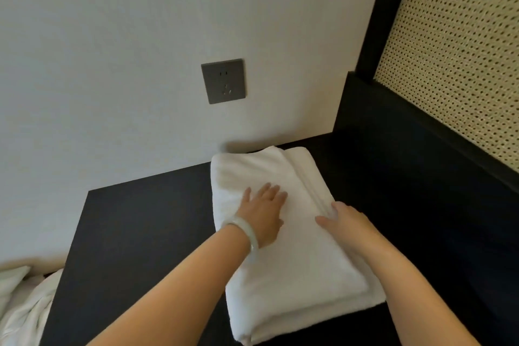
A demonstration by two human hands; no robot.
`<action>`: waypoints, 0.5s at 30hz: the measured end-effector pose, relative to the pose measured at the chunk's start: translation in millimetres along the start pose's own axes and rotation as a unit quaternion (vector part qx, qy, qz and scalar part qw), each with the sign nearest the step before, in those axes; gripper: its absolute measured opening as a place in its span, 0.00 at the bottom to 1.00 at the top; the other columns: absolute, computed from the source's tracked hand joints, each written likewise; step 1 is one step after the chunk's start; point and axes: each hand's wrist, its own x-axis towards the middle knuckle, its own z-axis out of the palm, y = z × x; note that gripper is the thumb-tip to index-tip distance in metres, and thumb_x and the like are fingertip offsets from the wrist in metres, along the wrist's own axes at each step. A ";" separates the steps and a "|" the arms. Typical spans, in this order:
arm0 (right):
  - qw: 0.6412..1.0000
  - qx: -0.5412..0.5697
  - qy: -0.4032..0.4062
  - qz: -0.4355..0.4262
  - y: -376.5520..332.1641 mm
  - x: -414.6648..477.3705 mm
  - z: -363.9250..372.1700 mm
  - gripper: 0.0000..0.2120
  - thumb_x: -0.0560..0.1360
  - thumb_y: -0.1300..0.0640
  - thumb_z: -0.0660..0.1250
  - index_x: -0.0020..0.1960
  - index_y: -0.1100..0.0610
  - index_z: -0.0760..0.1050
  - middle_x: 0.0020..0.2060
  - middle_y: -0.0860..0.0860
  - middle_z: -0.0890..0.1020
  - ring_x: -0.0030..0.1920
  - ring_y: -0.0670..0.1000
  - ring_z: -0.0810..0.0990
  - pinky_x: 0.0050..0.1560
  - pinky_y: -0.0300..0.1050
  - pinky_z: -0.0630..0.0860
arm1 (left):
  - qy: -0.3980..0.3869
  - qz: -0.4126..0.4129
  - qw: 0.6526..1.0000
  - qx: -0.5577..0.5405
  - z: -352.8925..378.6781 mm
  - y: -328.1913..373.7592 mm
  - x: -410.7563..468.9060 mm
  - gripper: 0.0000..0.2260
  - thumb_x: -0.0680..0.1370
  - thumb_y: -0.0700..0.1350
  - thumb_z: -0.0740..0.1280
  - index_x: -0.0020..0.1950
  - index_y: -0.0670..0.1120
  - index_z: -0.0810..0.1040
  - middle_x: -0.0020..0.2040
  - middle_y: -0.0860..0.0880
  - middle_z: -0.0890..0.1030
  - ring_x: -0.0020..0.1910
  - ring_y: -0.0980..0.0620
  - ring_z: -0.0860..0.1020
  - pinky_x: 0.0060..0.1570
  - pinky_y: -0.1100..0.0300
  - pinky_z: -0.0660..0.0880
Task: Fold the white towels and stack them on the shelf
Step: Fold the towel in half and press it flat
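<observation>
Your left hand [264,212] presses spread-flat on the folded white terry towel [295,275], which lies lengthwise away from you; your right hand's [346,223] grip is unclear.

Two hands: left hand [264,213], right hand [348,225]. One bracelet [245,229]. One pile of folded white towels [295,270]; number within unclear. One dark shelf [140,233]. One wall socket [223,81]. One cane panel [455,64].

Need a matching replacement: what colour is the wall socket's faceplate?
The socket faceplate is dark grey, seen best in the head view.
</observation>
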 end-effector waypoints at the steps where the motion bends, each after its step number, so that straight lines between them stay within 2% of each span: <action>1: 0.999 -0.032 -0.002 -0.009 -4.7 2.2 4.5 0.26 0.80 0.43 0.61 0.74 0.54 0.63 0.62 0.53 0.74 0.62 0.56 0.73 0.58 0.51 0.74 | -0.022 -0.005 0.999 0.025 7.5 -11.8 -3.5 0.30 0.83 0.54 0.56 0.80 0.53 0.45 0.81 0.52 0.44 0.79 0.48 0.41 0.76 0.41 0.41; 3: 0.998 -0.053 0.013 -0.023 -18.7 4.7 13.7 0.21 0.80 0.50 0.61 0.71 0.54 0.64 0.59 0.53 0.74 0.62 0.57 0.72 0.62 0.54 0.72 | -0.056 -0.015 0.998 0.030 22.9 -27.0 -14.0 0.30 0.82 0.60 0.51 0.79 0.57 0.38 0.80 0.54 0.36 0.78 0.47 0.36 0.75 0.40 0.37; 6: 0.996 -0.076 0.021 -0.035 -44.2 8.7 27.1 0.28 0.79 0.58 0.59 0.77 0.50 0.56 0.67 0.53 0.70 0.68 0.57 0.66 0.68 0.57 0.63 | -0.028 -0.058 0.998 -0.001 43.9 -29.1 -38.4 0.30 0.82 0.63 0.46 0.78 0.57 0.33 0.78 0.53 0.31 0.76 0.45 0.30 0.74 0.39 0.35; 8: 0.991 -0.096 0.009 -0.092 -57.3 14.0 34.7 0.32 0.79 0.60 0.58 0.80 0.48 0.51 0.72 0.51 0.67 0.70 0.56 0.64 0.70 0.57 0.60 | -0.017 -0.119 0.992 -0.024 52.0 -23.5 -59.7 0.32 0.81 0.65 0.43 0.77 0.56 0.30 0.77 0.52 0.28 0.75 0.44 0.28 0.73 0.37 0.34; 10: 0.978 -0.113 -0.022 -0.175 -68.8 21.0 40.8 0.32 0.79 0.60 0.57 0.80 0.47 0.52 0.74 0.48 0.66 0.72 0.55 0.64 0.71 0.56 0.59 | -0.035 -0.185 0.982 -0.021 56.5 -15.3 -84.6 0.34 0.79 0.67 0.42 0.77 0.53 0.29 0.77 0.48 0.28 0.75 0.39 0.29 0.72 0.35 0.35; 12: 0.955 -0.120 -0.068 -0.264 -84.2 26.0 47.2 0.31 0.79 0.60 0.59 0.80 0.46 0.55 0.76 0.47 0.65 0.75 0.52 0.62 0.73 0.54 0.56 | -0.070 -0.235 0.970 -0.007 57.9 -6.6 -110.2 0.37 0.78 0.69 0.42 0.78 0.50 0.31 0.78 0.43 0.32 0.76 0.34 0.36 0.72 0.35 0.40; 14: 0.926 -0.118 -0.115 -0.340 -103.5 27.7 57.4 0.31 0.78 0.60 0.62 0.78 0.44 0.60 0.76 0.45 0.66 0.76 0.49 0.62 0.75 0.49 0.52 | -0.086 -0.248 0.965 0.020 53.3 -5.2 -132.5 0.38 0.78 0.69 0.44 0.80 0.47 0.40 0.79 0.39 0.45 0.75 0.34 0.50 0.70 0.38 0.48; 15: 0.911 -0.121 -0.138 -0.369 -113.1 27.9 63.4 0.31 0.78 0.60 0.63 0.77 0.43 0.62 0.75 0.44 0.66 0.76 0.48 0.62 0.75 0.46 0.51 | -0.065 -0.241 0.968 0.029 48.4 -10.1 -141.2 0.35 0.79 0.67 0.46 0.80 0.47 0.48 0.76 0.41 0.54 0.72 0.37 0.57 0.69 0.41 0.52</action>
